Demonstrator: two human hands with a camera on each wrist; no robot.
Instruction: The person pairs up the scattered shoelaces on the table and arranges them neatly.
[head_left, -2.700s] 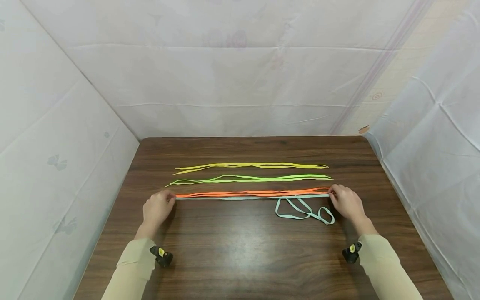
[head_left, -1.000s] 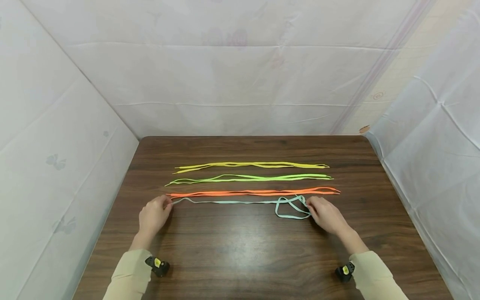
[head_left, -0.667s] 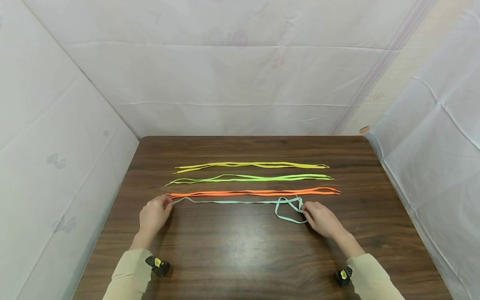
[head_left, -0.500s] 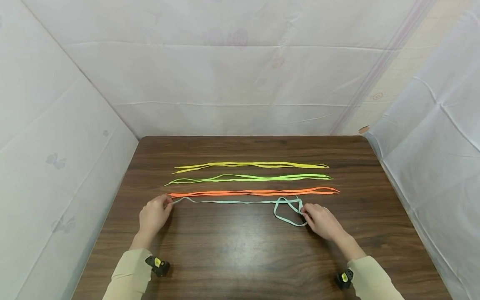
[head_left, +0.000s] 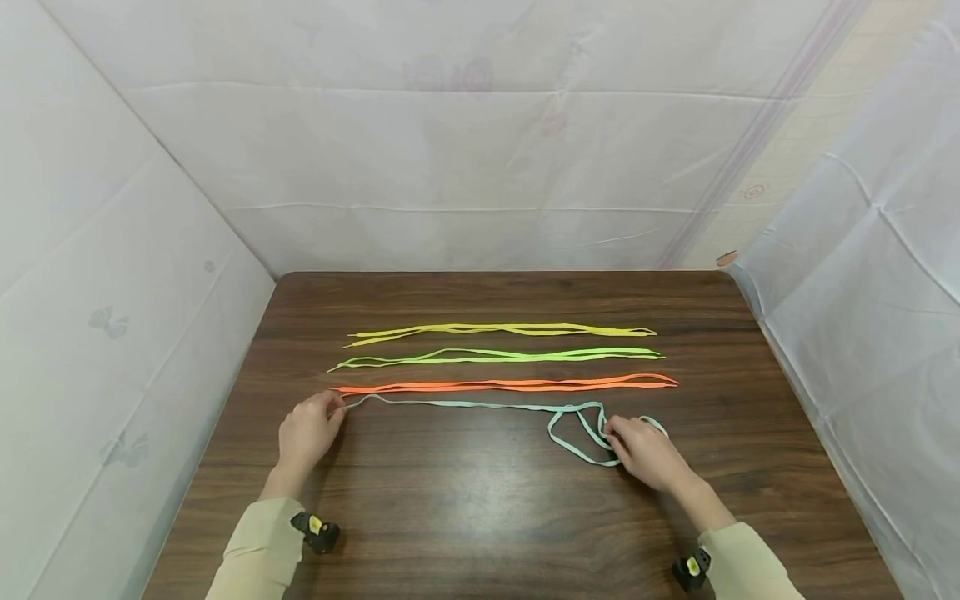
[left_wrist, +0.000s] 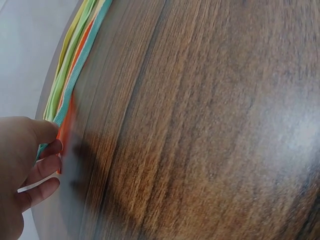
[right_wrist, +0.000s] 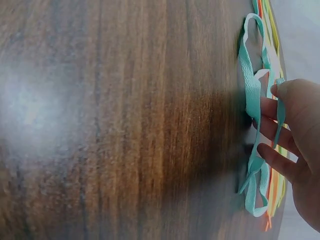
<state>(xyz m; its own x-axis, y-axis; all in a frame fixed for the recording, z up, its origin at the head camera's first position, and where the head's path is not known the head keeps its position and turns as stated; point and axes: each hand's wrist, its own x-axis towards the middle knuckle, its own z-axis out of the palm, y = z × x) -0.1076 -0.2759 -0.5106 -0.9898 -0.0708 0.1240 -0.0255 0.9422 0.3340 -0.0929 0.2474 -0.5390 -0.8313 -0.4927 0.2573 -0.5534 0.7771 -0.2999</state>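
Note:
A pale teal shoelace (head_left: 480, 405) runs across the brown table, with a bend near its left end and loose loops at the right. My left hand (head_left: 308, 427) pinches its left end; in the left wrist view the thumb and index finger close on the teal strip (left_wrist: 75, 75). My right hand (head_left: 647, 452) pinches the lace beside the loops. Up close in the right wrist view, a length with its tip hangs from thumb and index finger, while more loops (right_wrist: 252, 95) lie by the other fingers. Just beyond the teal lace lies an orange shoelace (head_left: 435, 387), folded into parallel strands.
Farther back, a lime green shoelace (head_left: 510, 360) and a yellow shoelace (head_left: 633, 334) lie in rows roughly parallel to the orange one. The wooden table (head_left: 450, 517) ends at a white fabric-covered wall (head_left: 465, 183) behind, with similar covering on both sides.
From the right end, my right hand has moved left to the loops and pulled them toward the table's front. The left hand shifted slightly nearer; the teal strand slackened away from the orange lace.

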